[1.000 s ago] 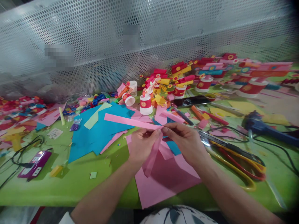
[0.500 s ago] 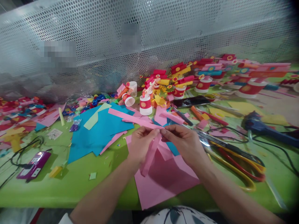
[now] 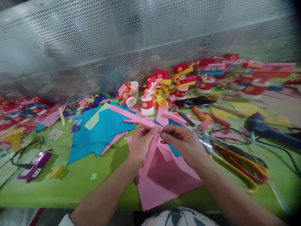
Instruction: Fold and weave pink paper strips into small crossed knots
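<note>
Two pink paper strips meet at a corner in front of me. One pink paper strip (image 3: pixel 128 115) points to the far left; the other strip (image 3: pixel 150 157) hangs down toward me. My left hand (image 3: pixel 143 141) is closed, its thumb pressing on the strips near where they join. My right hand (image 3: pixel 180 139) is closed too, thumb and fingertips pinched at the right edge of that corner; its curled fingers hide part of the paper. Below both hands lies a larger pink sheet (image 3: pixel 168 185) on the green table (image 3: pixel 113 188).
Blue sheets (image 3: pixel 91 135) lie to the left, beyond a purple power socket (image 3: pixel 35 166). Scissors (image 3: pixel 235 160) and a blue glue gun (image 3: pixel 261 125) lie right. Decorated paper cups (image 3: pixel 147 106) stand along the back before a perforated metal panel (image 3: pixel 98 40).
My left thumb has slid slightly along the strips, and the strips' joined corner has shifted a little left. The hanging strip has swung slightly. Both hands stay at about the same place.
</note>
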`<state>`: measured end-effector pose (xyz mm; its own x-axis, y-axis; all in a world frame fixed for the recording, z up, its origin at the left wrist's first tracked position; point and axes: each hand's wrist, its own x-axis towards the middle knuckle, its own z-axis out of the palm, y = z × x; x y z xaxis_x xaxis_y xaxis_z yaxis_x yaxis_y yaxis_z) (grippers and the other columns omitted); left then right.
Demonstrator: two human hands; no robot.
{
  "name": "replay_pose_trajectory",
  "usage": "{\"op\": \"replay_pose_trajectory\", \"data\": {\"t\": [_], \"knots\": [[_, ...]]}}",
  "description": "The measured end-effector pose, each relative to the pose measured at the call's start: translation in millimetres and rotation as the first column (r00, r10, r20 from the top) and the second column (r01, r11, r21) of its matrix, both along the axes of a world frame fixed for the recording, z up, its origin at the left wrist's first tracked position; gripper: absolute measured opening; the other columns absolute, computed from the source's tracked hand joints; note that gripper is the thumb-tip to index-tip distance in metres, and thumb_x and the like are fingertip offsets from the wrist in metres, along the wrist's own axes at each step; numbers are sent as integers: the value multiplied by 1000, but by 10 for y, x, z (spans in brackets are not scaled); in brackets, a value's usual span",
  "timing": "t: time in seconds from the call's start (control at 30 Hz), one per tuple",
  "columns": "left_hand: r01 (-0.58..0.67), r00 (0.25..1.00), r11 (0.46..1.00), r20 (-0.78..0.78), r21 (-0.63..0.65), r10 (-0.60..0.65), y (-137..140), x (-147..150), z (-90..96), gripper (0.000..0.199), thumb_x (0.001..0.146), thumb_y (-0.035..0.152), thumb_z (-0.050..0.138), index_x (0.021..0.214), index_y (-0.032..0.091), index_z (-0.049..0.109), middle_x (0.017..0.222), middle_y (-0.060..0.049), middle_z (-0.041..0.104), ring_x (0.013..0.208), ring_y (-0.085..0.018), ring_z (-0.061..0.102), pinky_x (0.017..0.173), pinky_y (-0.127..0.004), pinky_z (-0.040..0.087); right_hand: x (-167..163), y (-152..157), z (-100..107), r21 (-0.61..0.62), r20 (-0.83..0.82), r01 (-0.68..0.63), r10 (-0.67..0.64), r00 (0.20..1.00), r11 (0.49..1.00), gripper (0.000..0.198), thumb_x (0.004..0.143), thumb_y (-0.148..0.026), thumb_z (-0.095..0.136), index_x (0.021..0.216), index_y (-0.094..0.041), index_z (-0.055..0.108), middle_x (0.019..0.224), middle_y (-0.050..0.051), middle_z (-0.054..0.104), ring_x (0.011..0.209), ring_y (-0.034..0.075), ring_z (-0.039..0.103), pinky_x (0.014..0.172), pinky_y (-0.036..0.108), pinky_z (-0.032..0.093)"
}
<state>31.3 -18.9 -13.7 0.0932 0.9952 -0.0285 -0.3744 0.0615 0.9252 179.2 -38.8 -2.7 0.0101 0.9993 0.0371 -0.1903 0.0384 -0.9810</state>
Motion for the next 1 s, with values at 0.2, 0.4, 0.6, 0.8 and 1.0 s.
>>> {"op": "replay_pose_trajectory", "data": {"t": [0.2, 0.4, 0.6, 0.8, 1.0], "knots": [[-1, 999, 999, -48, 43, 3, -19, 16, 12, 18, 80, 33, 78, 79, 17, 72, 80, -2, 71, 76, -13, 62, 77, -27, 48, -9, 2, 31, -39, 13, 38, -37, 999, 999, 29, 71, -45, 87, 81, -19, 77, 75, 0, 66, 67, 13, 62, 67, 27, 60], [8, 973, 981, -227, 193, 36, -55, 28, 63, 14, 86, 30, 71, 82, 17, 73, 79, -3, 71, 76, -15, 63, 74, -27, 48, -7, 2, 34, -26, 50, 68, -67, 997, 997, 35, 74, -51, 83, 78, -18, 73, 73, 0, 64, 66, 12, 62, 65, 26, 60], [32, 979, 973, -204, 229, 16, -85, 35, 143, 5, 83, 20, 69, 82, 19, 74, 80, -2, 72, 77, -14, 63, 74, -26, 48, -3, 18, 48, -18, 101, 103, -100, 990, 995, 37, 76, -52, 81, 77, -17, 69, 70, -1, 64, 62, 12, 62, 62, 26, 58], [166, 964, 981, 227, -98, -140, 30, 17, 52, 13, 80, 29, 70, 82, 17, 74, 79, -4, 73, 76, -18, 67, 75, -31, 51, 19, 0, 18, 24, 180, 77, -80, 980, 997, 36, 80, -52, 77, 80, -17, 70, 70, 0, 65, 63, 13, 64, 63, 26, 57], [268, 930, 956, 293, -123, -223, 34, 9, 50, 17, 72, 26, 84, 78, 15, 72, 73, -1, 69, 67, -13, 64, 69, -26, 50, 6, -24, 38, 48, 197, 64, -72, 978, 997, 34, 79, -50, 79, 79, -17, 71, 69, 0, 65, 62, 13, 61, 61, 24, 53]]}}
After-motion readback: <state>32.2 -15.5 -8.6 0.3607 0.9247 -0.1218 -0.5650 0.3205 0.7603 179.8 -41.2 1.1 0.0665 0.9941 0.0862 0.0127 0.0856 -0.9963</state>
